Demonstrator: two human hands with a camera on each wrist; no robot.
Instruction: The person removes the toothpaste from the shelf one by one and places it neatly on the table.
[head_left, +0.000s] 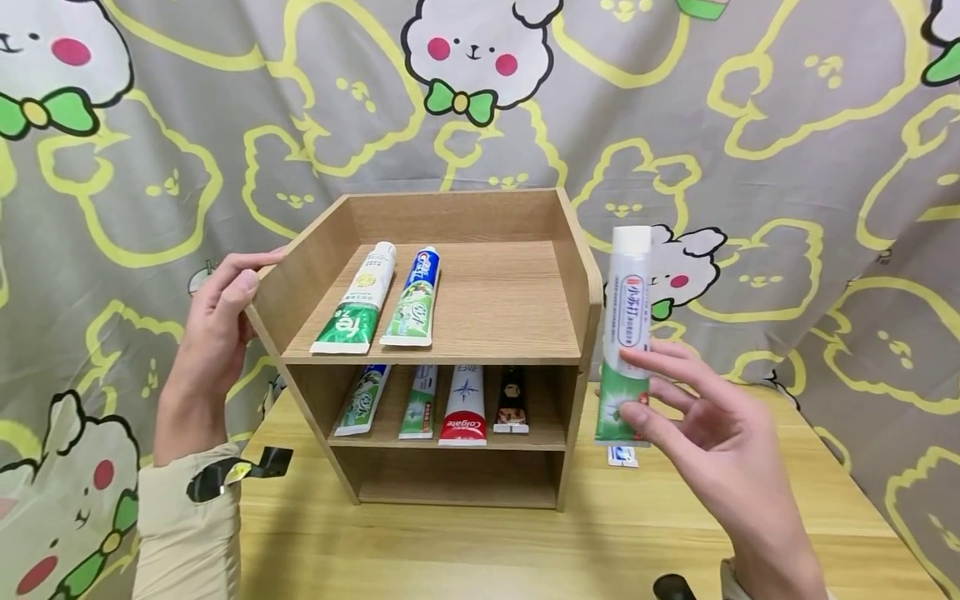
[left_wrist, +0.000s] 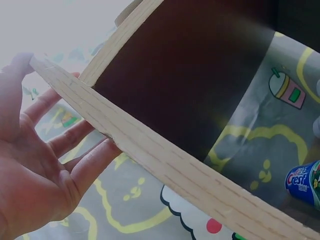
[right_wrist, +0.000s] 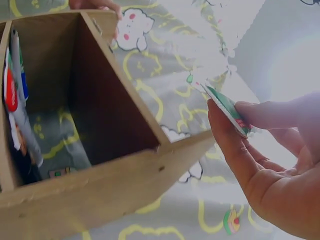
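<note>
A small wooden shelf (head_left: 495,292) stands on the table. At its upper left side panel, my left hand (head_left: 217,321) grips the edge; in the left wrist view the thumb lies at the panel's end and the fingers (left_wrist: 95,162) along its outer face. My right hand (head_left: 720,433) pinches a white-and-green toothpaste tube (head_left: 628,333) near its flat end, cap up, just right of the shelf. On the top board lie a green-and-white tube (head_left: 360,300) and a blue-and-green Crest tube (head_left: 415,300), side by side at the left.
The middle board carries several tubes, among them a red-and-white Colgate tube (head_left: 463,408) and a black tube (head_left: 512,400). A small blue-and-white item (head_left: 622,456) lies on the table (head_left: 450,550) right of the shelf. Behind hangs a patterned curtain (head_left: 495,150).
</note>
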